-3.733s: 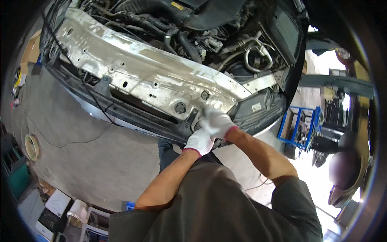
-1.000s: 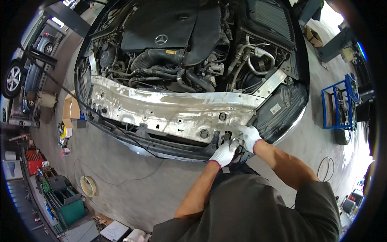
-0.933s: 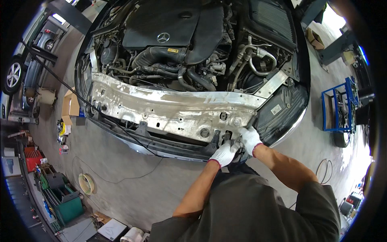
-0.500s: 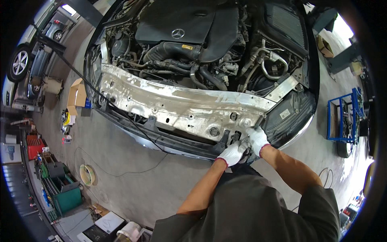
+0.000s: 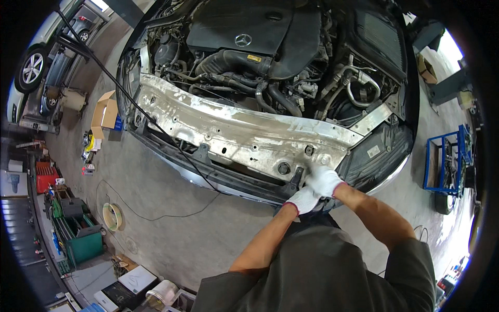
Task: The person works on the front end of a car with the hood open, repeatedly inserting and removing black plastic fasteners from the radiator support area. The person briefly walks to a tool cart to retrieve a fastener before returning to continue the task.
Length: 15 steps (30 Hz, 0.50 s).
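Observation:
Both of my hands wear white knit gloves with dark red cuffs. They are close together at the right end of a bare metal front panel [image 5: 228, 129] on a car with its hood up. My left hand [image 5: 303, 200] is curled low at the bumper's top edge, beside a black bracket [image 5: 295, 178]. What its fingers grip is hidden. Just above and to the right, my right hand [image 5: 324, 182] overlaps it and covers part of the panel's end. Motion blurs the right fingers, so their grip is unclear. Near them is the black headlight housing [image 5: 371, 151].
A black engine cover [image 5: 241, 26] and hoses fill the engine bay. A thin dark pole [image 5: 125, 112] slants across the left front. An open cardboard box [image 5: 105, 115], a green tool case [image 5: 86, 247] and a blue metal cart [image 5: 442, 161] stand around the car.
The view has shifted slightly, so the car sits a little further right. My right hand has moved left over the panel, closer to my left hand, with its fingers blurring.

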Each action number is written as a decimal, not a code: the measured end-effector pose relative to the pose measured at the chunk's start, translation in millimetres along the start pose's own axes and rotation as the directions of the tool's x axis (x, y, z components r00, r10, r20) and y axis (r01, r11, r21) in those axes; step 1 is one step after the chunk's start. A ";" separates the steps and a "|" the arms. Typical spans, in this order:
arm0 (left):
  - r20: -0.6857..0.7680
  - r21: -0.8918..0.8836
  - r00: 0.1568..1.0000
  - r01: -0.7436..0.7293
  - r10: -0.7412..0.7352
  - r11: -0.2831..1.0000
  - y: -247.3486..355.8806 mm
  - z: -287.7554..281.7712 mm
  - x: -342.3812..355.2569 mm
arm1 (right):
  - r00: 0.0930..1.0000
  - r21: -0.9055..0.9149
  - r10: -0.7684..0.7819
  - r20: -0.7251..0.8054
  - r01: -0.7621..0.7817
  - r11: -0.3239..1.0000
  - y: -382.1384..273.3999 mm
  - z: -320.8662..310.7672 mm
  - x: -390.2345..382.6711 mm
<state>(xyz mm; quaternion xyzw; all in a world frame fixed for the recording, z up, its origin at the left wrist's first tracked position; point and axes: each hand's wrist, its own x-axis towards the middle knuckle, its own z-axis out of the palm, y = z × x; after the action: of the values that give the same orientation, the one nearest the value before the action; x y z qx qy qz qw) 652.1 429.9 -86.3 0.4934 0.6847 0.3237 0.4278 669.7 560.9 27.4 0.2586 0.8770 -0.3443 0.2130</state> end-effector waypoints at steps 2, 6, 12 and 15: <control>0.021 0.070 0.999 -0.034 0.032 0.997 -7.5 8.1 3.2 | 0.966 -0.205 -0.198 0.167 0.231 0.951 1.3 1.7 7.5; 0.014 -0.183 0.966 0.254 -0.256 0.950 14.1 -10.9 -0.4 | 0.919 0.700 0.359 0.163 -0.365 0.614 25.3 -1.7 -2.7; 0.060 0.118 0.992 -0.117 0.110 0.986 9.5 -11.8 -0.1 | 0.951 -0.173 -0.295 -0.096 0.276 0.946 -5.1 5.8 -0.2; 0.054 0.084 0.998 0.029 -0.034 0.996 25.5 -18.9 -5.8 | 0.961 -0.164 -0.233 0.148 0.256 0.953 8.4 -2.1 5.6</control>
<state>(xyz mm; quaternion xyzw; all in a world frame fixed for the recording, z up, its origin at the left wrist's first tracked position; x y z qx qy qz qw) 646.0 431.7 -54.6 0.5088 0.6932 0.2743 0.4306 670.0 569.3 21.6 0.1052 0.9146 -0.3026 0.2467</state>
